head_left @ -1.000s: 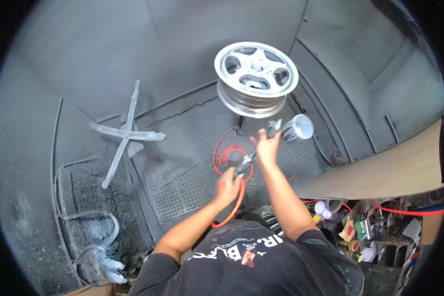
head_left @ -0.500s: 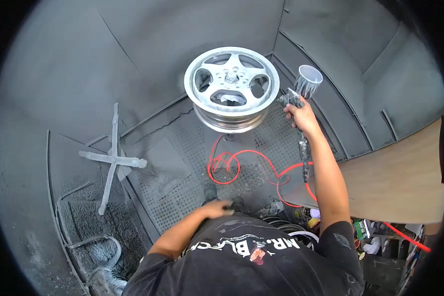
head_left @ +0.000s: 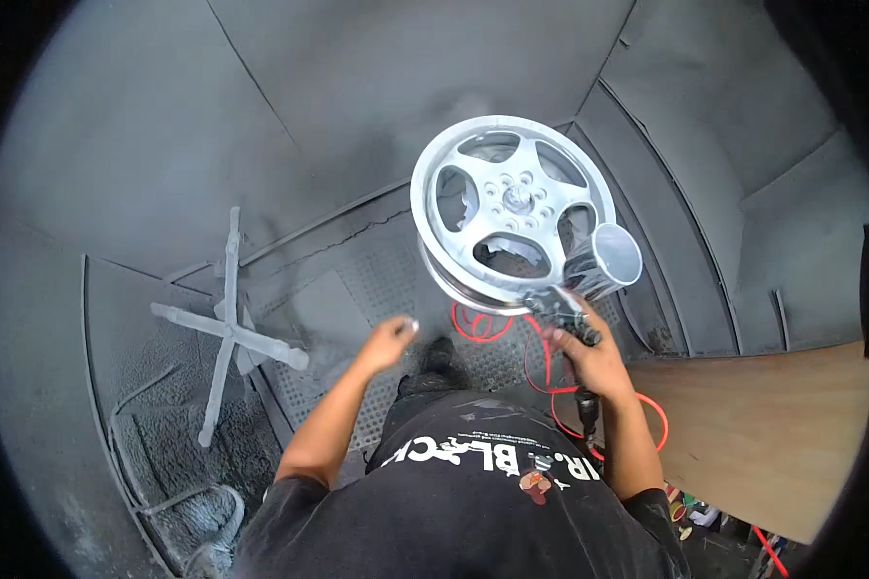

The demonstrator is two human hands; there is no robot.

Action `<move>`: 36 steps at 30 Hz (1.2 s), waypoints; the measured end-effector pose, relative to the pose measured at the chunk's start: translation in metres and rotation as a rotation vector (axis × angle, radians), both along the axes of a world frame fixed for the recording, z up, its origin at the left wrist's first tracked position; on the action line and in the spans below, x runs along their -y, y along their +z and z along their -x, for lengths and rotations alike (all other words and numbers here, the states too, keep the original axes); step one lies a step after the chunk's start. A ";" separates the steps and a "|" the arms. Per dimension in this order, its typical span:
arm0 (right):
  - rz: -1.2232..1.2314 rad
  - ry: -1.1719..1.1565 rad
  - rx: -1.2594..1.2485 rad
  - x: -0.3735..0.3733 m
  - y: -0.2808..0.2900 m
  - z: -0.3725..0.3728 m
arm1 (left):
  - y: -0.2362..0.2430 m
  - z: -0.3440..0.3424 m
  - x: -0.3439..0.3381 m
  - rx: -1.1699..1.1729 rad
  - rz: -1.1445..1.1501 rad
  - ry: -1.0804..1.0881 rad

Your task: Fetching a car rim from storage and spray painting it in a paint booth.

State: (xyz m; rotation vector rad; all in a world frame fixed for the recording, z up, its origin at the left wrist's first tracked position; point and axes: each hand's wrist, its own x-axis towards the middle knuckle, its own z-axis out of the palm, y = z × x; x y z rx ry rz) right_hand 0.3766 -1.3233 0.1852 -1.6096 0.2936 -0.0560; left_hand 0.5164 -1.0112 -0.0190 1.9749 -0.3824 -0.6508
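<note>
A silver five-spoke wheel rim (head_left: 526, 198) stands face up on a support mostly hidden beneath it. My right hand (head_left: 597, 359) is wrapped round the grip of a paint-smeared spray gun (head_left: 562, 315), held at the rim's near right edge. On top of the gun a cup (head_left: 610, 259) with dark drips down its side overlaps the rim in view. A red air hose (head_left: 655, 410) runs by the gun's handle and curls on the floor. Left of the rim and apart from it, my left hand (head_left: 389, 344) is raised with fingers closed; a small pale spot shows at the fingertips.
Grey, paint-coated walls (head_left: 357, 87) surround the wheel. At the left stands a cross-shaped metal stand (head_left: 230, 331). A wooden panel (head_left: 753, 425) lies to my right, with assorted clutter (head_left: 700, 516) below it. The floor has a dimpled mat (head_left: 357, 299).
My right hand has brought the spray gun nearer to me, to the rim's front edge. My left hand has lifted away from my body. The view has shifted, so the rim appears farther right.
</note>
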 end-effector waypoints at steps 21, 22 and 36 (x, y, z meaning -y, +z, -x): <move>0.259 -0.381 -0.140 0.092 0.040 -0.064 | 0.062 -0.193 0.070 0.215 0.154 0.283; 0.269 -0.362 -0.187 0.095 0.034 -0.057 | 0.070 -0.162 0.073 0.212 0.239 0.340; 0.153 -0.046 -0.260 0.066 0.045 -0.016 | 0.179 0.005 0.140 0.596 0.259 -0.565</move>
